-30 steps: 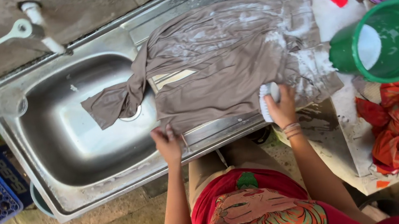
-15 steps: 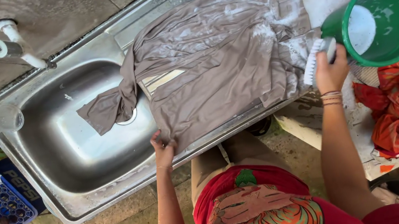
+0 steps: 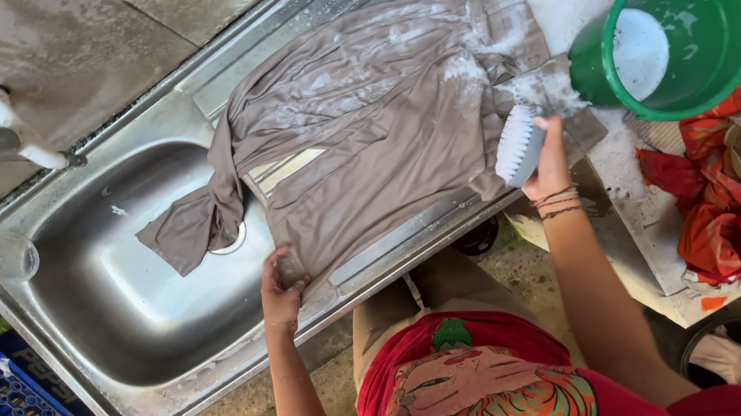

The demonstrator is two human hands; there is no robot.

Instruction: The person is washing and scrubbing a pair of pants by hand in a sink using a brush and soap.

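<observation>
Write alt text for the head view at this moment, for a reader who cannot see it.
Seen from above, a person's right hand holds a white scrub brush at the edge of a soapy brown garment spread over a steel sink, while the left hand pins the garment's near edge. A green bucket stands to the right, beside a heap of coloured laundry.
</observation>
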